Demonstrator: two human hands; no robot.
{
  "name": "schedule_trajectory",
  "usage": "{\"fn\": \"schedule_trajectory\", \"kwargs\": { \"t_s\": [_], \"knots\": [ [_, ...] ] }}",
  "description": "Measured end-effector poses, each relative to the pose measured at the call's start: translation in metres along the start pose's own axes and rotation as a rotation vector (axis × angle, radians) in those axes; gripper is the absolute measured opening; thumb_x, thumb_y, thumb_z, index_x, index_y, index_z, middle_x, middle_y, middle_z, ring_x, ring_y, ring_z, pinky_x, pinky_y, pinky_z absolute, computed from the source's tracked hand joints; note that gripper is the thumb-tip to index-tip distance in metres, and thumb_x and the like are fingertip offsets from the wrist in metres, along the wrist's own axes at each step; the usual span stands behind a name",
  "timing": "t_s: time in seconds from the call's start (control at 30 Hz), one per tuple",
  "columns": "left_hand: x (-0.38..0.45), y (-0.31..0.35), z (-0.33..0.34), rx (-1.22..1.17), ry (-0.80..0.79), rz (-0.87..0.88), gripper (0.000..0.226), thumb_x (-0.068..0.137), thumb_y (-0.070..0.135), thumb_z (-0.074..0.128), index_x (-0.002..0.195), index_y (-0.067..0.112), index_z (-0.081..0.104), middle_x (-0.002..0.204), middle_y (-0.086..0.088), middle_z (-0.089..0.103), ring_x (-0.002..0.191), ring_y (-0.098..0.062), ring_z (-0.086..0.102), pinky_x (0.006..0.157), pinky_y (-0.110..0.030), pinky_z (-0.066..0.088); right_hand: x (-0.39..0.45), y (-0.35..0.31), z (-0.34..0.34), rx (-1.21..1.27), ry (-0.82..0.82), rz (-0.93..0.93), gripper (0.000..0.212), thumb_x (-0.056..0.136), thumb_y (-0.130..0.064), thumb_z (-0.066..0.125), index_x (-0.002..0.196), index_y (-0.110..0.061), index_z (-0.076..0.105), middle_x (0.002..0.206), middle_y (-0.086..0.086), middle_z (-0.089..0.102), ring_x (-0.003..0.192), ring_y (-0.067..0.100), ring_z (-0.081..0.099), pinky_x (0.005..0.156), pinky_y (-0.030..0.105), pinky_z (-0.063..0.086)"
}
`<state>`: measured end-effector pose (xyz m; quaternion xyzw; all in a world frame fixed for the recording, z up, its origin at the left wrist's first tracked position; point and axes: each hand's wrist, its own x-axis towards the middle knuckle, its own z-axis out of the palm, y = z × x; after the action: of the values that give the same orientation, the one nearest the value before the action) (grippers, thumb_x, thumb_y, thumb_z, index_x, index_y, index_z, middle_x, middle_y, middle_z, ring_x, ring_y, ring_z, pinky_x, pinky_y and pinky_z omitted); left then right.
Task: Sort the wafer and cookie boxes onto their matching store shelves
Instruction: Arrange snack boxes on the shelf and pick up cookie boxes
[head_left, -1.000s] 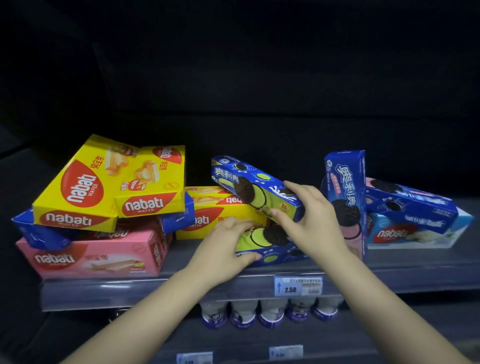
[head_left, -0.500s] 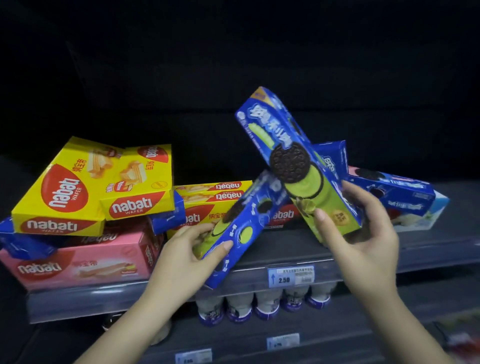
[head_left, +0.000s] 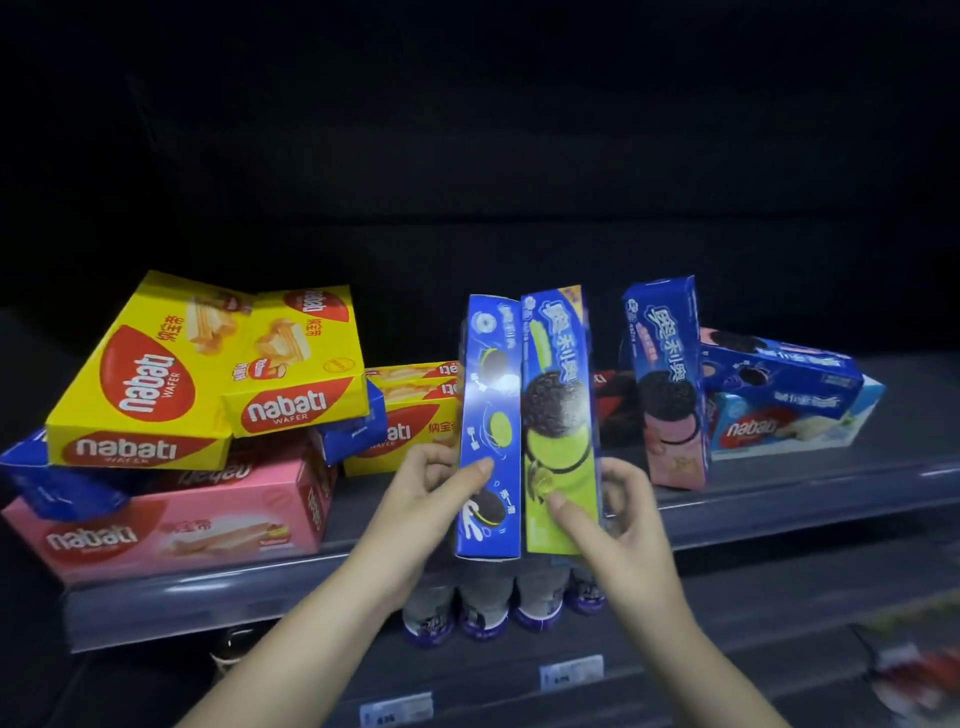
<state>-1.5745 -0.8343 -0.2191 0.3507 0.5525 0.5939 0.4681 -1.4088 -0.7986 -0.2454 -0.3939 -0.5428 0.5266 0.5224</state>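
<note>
Two blue cookie boxes with green-cream pictures stand upright side by side in front of the shelf. My left hand (head_left: 431, 488) grips the left cookie box (head_left: 488, 415) and my right hand (head_left: 618, 514) grips the right cookie box (head_left: 558, 410). Just to their right a pink-cream cookie box (head_left: 670, 384) stands upright on the shelf (head_left: 779, 499), with another blue cookie box (head_left: 779, 369) lying on a white wafer box (head_left: 800, 426). At the left, yellow wafer boxes (head_left: 156, 374) are piled on a pink wafer box (head_left: 171, 525).
More yellow wafer boxes (head_left: 410, 410) lie behind the held boxes. Blue boxes (head_left: 52, 478) are wedged in the left pile. Several small bottles (head_left: 483, 608) stand on the lower shelf under my hands, with price tags (head_left: 571, 670) on its edge.
Both held boxes went from lying on the shelf to tilted in the air and are now upright, pressed together side by side. The view shifted slightly.
</note>
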Motion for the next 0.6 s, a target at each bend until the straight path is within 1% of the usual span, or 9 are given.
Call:
{"fn": "schedule_trajectory", "kwargs": {
  "t_s": [0.07, 0.1, 0.17, 0.27, 0.33, 0.37, 0.43, 0.5, 0.6],
  "knots": [
    [0.002, -0.001, 0.002, -0.060, 0.009, -0.012, 0.028, 0.086, 0.017, 0.065, 0.106, 0.004, 0.049, 0.085, -0.013, 0.073, 0.074, -0.024, 0.069, 0.071, -0.038, 0.054, 0.000, -0.003, 0.005, 0.036, -0.066, 0.036, 0.053, 0.072, -0.023, 0.083, 0.111, -0.011, 0.049, 0.095, 0.007, 0.074, 0.086, 0.015, 0.070, 0.077, 0.032, 0.056],
    [0.002, -0.001, 0.001, -0.087, 0.003, -0.019, 0.030, 0.086, 0.017, 0.064, 0.109, 0.003, 0.051, 0.088, -0.014, 0.072, 0.076, -0.025, 0.068, 0.073, -0.038, 0.054, 0.000, -0.005, 0.006, 0.056, -0.097, 0.060, 0.050, 0.074, -0.025, 0.081, 0.111, -0.012, 0.050, 0.092, 0.003, 0.074, 0.083, 0.012, 0.069, 0.075, 0.030, 0.056],
    [0.002, -0.001, -0.001, -0.139, -0.040, -0.040, 0.039, 0.080, 0.024, 0.065, 0.113, 0.005, 0.055, 0.095, -0.013, 0.073, 0.080, -0.023, 0.069, 0.078, -0.038, 0.054, 0.000, -0.009, 0.005, 0.098, -0.130, 0.142, 0.049, 0.074, -0.044, 0.077, 0.110, -0.019, 0.055, 0.087, -0.004, 0.072, 0.078, 0.008, 0.066, 0.073, 0.035, 0.056],
    [0.003, 0.000, -0.006, -0.134, -0.126, -0.036, 0.036, 0.081, 0.022, 0.062, 0.114, 0.007, 0.057, 0.092, -0.008, 0.075, 0.079, -0.020, 0.072, 0.072, -0.033, 0.058, -0.001, -0.013, 0.002, 0.208, -0.150, 0.207, 0.070, 0.058, -0.054, 0.083, 0.112, -0.019, 0.056, 0.093, 0.004, 0.070, 0.079, 0.014, 0.067, 0.064, 0.038, 0.056],
    [0.005, -0.003, -0.009, -0.115, -0.137, -0.024, 0.039, 0.079, 0.022, 0.069, 0.115, 0.009, 0.059, 0.103, -0.011, 0.074, 0.089, -0.024, 0.072, 0.077, -0.035, 0.059, -0.001, -0.013, 0.000, 0.225, -0.169, 0.193, 0.090, 0.043, -0.055, 0.089, 0.114, -0.015, 0.052, 0.096, 0.009, 0.073, 0.079, 0.020, 0.068, 0.063, 0.035, 0.055],
    [0.007, -0.005, -0.009, -0.102, -0.140, -0.012, 0.042, 0.077, 0.022, 0.075, 0.114, 0.010, 0.060, 0.108, -0.012, 0.073, 0.094, -0.026, 0.071, 0.078, -0.036, 0.059, -0.001, -0.013, -0.002, 0.208, -0.167, 0.177, 0.091, 0.043, -0.050, 0.091, 0.114, -0.010, 0.051, 0.096, 0.013, 0.074, 0.077, 0.023, 0.067, 0.060, 0.035, 0.053],
    [0.010, -0.006, -0.008, -0.090, -0.162, 0.004, 0.048, 0.072, 0.024, 0.075, 0.115, 0.010, 0.061, 0.112, -0.012, 0.071, 0.096, -0.026, 0.071, 0.074, -0.033, 0.058, 0.000, -0.012, -0.005, 0.163, -0.135, 0.154, 0.077, 0.056, -0.032, 0.087, 0.116, -0.002, 0.048, 0.094, 0.017, 0.073, 0.073, 0.025, 0.066, 0.056, 0.034, 0.050],
    [0.011, -0.005, -0.005, -0.099, -0.186, 0.013, 0.052, 0.070, 0.025, 0.072, 0.117, 0.008, 0.058, 0.113, -0.012, 0.071, 0.096, -0.027, 0.071, 0.072, -0.032, 0.058, 0.000, -0.012, -0.008, 0.169, -0.090, 0.124, 0.056, 0.067, -0.020, 0.073, 0.116, -0.001, 0.052, 0.099, 0.019, 0.072, 0.077, 0.026, 0.067, 0.059, 0.033, 0.054],
    [0.008, -0.007, 0.000, -0.120, -0.182, 0.042, 0.055, 0.066, 0.025, 0.075, 0.115, 0.008, 0.056, 0.112, -0.014, 0.070, 0.093, -0.028, 0.071, 0.069, -0.033, 0.059, -0.001, -0.011, -0.013, 0.144, -0.069, 0.078, 0.053, 0.067, -0.023, 0.074, 0.114, -0.004, 0.058, 0.108, 0.021, 0.069, 0.084, 0.024, 0.068, 0.070, 0.037, 0.054]
  ]
}}
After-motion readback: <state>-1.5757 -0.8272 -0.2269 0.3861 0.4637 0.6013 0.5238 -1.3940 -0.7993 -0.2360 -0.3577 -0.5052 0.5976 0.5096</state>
